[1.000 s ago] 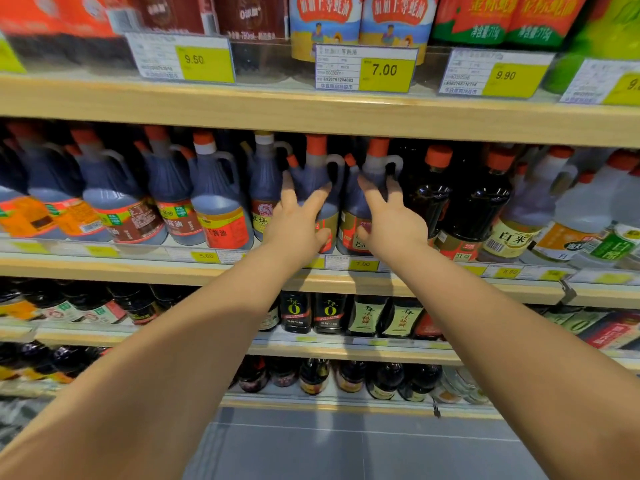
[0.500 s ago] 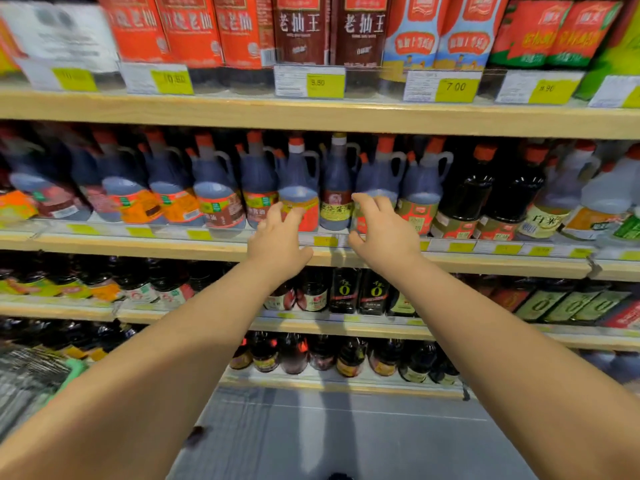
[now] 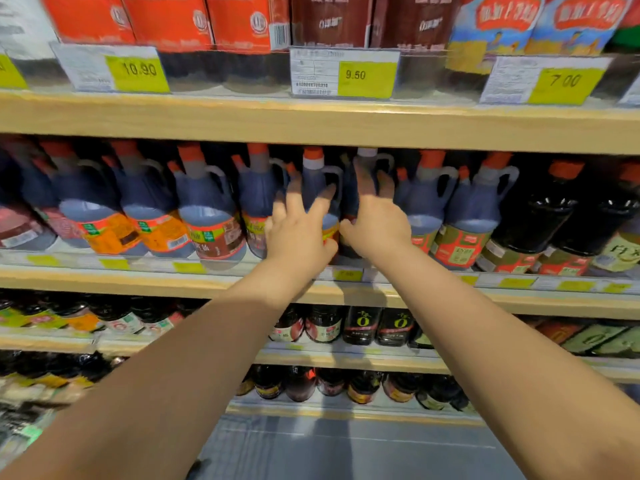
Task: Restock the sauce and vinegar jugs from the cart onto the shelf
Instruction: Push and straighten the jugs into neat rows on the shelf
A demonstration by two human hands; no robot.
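Dark sauce jugs with orange-red caps and handles fill the middle shelf [image 3: 173,277]. My left hand [image 3: 298,230] lies with spread fingers on the front of a jug with a red cap and white collar [image 3: 313,168]. Right beside it, my right hand [image 3: 375,220] presses flat against a neighbouring jug with a white cap [image 3: 367,154], its fingers pointing up along the body. Neither hand closes round a handle. Both jugs stand upright in the row.
More jugs [image 3: 207,209] run to the left and black bottles [image 3: 550,216] to the right. The upper shelf board [image 3: 311,123] hangs close above the caps. Small bottles fill the lower shelves [image 3: 360,327]. Grey floor [image 3: 346,448] lies below.
Both hands have shifted left along the row, dipped to the shelf edge, and now rest higher on the red-capped and white-capped jugs. The view has moved closer and left.
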